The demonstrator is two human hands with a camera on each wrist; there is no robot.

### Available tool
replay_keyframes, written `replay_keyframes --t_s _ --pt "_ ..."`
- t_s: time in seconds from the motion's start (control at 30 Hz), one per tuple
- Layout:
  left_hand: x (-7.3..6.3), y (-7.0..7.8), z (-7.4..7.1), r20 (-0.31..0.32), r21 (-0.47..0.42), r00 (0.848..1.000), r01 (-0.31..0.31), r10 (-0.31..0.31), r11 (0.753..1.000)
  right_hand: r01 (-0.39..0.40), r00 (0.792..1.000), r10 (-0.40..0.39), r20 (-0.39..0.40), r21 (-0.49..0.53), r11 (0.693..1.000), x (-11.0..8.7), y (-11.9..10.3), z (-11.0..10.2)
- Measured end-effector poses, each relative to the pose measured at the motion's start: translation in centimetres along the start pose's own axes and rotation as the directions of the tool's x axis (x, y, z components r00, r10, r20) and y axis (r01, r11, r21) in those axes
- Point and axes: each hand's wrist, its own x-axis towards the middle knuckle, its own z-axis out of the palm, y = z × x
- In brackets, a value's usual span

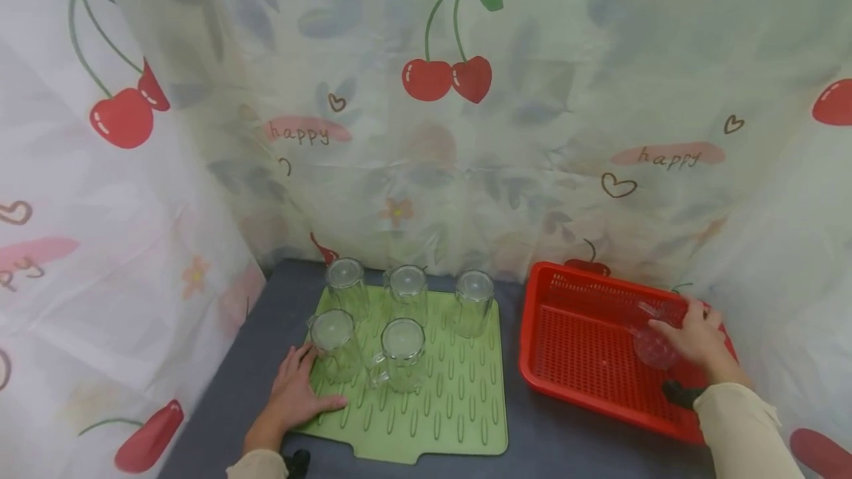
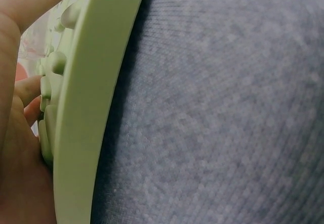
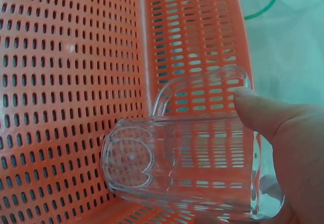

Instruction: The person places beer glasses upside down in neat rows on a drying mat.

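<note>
My right hand (image 1: 699, 338) grips a clear glass mug (image 3: 202, 158) at the right end of the red basket (image 1: 599, 405). In the right wrist view the thumb lies over the mug's mouth end, beside the handle, and its base points into the basket. Most of the other fingers are hidden behind the glass there. My left hand (image 1: 296, 386) rests, fingers spread, on the left edge of the green drying mat (image 1: 459, 420). Its fingertips lie right beside an upside-down glass mug (image 1: 336, 346) at the mat's front left.
Several more glass mugs stand upside down on the mat, among them one at front centre (image 1: 404, 353) and one at back right (image 1: 474, 305). Beneath lies a dark grey cloth surface (image 2: 217, 107). A cherry-printed curtain (image 1: 373, 191) encloses the back and both sides.
</note>
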Motion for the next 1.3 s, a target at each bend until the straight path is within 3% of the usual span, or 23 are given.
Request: replay_keyframes --t_s 0.63,0.93,1.3 --pt "-0.1 -0.5 0.2 0.013 -0.019 1.0 0.008 -0.008 1.0 -0.012 1.0 0.012 0.002 0.007 1.0 -0.6 -1.3 -0.1" --pt "0.4 -0.6 0.5 0.002 -0.021 1.0 0.005 -0.005 1.0 0.038 0.999 -0.039 -0.021 -0.018 0.999 -1.8 -2.2 -0.2" --pt "0.2 -0.8 0.4 0.001 -0.025 1.0 -0.003 0.003 1.0 0.127 0.985 -0.131 -0.116 -0.037 0.991 -3.0 -4.1 0.4"
